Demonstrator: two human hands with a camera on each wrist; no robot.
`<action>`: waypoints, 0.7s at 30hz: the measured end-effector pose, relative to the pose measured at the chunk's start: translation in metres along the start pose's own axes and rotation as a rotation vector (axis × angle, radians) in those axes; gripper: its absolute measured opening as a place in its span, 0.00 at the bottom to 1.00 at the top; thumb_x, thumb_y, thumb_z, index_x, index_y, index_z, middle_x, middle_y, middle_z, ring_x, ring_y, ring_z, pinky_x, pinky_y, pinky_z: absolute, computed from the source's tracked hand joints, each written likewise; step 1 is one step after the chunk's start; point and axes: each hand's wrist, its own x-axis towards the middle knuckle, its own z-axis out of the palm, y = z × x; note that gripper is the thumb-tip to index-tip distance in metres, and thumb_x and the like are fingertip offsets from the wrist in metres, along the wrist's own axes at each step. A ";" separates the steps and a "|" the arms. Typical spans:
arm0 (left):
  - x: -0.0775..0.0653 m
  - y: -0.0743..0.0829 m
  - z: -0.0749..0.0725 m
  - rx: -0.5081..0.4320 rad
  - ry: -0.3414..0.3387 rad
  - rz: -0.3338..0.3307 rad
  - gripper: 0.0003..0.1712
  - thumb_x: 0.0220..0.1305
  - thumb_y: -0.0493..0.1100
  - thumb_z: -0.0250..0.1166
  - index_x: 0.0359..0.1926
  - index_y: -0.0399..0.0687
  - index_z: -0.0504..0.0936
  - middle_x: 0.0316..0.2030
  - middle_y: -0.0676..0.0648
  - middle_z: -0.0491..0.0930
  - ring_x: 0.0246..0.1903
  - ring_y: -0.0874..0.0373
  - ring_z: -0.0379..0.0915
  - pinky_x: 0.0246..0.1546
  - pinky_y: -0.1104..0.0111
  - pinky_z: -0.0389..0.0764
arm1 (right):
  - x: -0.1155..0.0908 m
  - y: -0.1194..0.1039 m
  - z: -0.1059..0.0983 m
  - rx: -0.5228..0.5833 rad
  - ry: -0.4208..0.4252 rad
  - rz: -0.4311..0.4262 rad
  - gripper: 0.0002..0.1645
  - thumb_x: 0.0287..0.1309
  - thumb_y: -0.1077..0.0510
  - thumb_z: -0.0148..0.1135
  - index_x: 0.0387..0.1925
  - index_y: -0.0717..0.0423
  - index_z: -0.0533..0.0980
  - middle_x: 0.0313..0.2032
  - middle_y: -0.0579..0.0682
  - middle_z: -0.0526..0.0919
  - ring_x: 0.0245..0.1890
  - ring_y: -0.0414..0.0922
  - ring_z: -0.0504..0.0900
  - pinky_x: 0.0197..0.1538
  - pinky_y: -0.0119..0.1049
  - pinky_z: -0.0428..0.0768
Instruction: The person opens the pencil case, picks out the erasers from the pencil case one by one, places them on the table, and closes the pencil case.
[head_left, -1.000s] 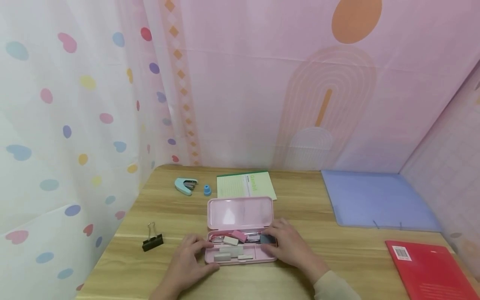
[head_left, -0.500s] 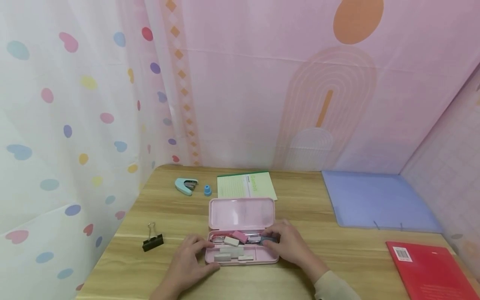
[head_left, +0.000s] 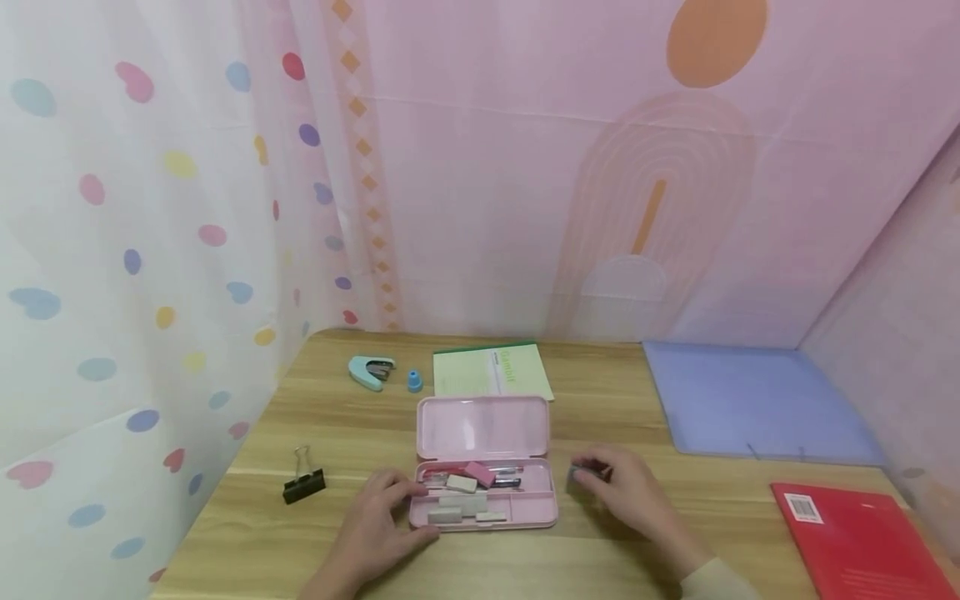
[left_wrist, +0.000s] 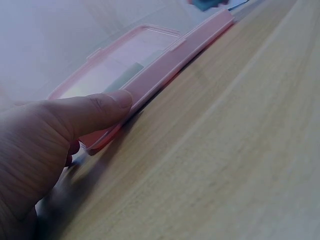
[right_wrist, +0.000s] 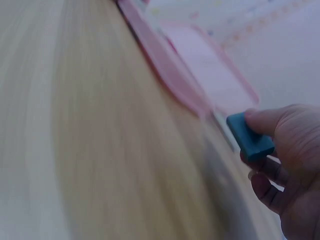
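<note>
Currently, nearest the camera, the left hand (head_left: 377, 521) grips the left end of a pink pencil box (head_left: 536, 507), thumb against its front wall. Just beyond the box's other end, the right hand (head_left: 621, 487) pinches a blue block (right_wrist: 249, 137) between thumb and fingers, outside the box. Pale blocks (head_left: 446, 516) lie in the front compartment; a white eraser (head_left: 461, 482), a pink eraser (head_left: 480, 474) and pens (head_left: 507, 482) lie behind them. Past the open lid (head_left: 483, 427) are a notebook (head_left: 476, 375) and a stapler (head_left: 364, 372). The step looks like taking the block away from the box; the next move probably calls for a steady left hand and a gentle set-down.
</note>
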 end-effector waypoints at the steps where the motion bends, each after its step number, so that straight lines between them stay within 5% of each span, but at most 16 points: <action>1: 0.000 0.000 0.000 0.000 -0.001 -0.004 0.29 0.35 0.64 0.78 0.41 0.64 0.84 0.41 0.63 0.71 0.43 0.66 0.66 0.48 0.62 0.75 | -0.002 0.005 -0.003 -0.017 0.001 0.011 0.08 0.55 0.58 0.68 0.39 0.47 0.82 0.34 0.35 0.81 0.34 0.35 0.78 0.38 0.31 0.79; 13: -0.001 0.000 0.001 0.020 0.003 -0.002 0.30 0.35 0.69 0.75 0.41 0.65 0.84 0.40 0.63 0.71 0.42 0.67 0.66 0.47 0.62 0.75 | -0.014 0.036 -0.011 -0.163 0.049 0.017 0.21 0.44 0.53 0.77 0.43 0.46 0.82 0.43 0.39 0.81 0.46 0.41 0.77 0.51 0.44 0.76; 21: 0.000 -0.003 0.002 0.031 0.013 0.007 0.30 0.35 0.70 0.74 0.41 0.65 0.84 0.40 0.63 0.71 0.41 0.67 0.66 0.46 0.63 0.76 | -0.003 0.039 -0.014 -0.160 0.040 0.034 0.16 0.48 0.55 0.74 0.42 0.47 0.83 0.40 0.40 0.82 0.42 0.40 0.78 0.46 0.41 0.78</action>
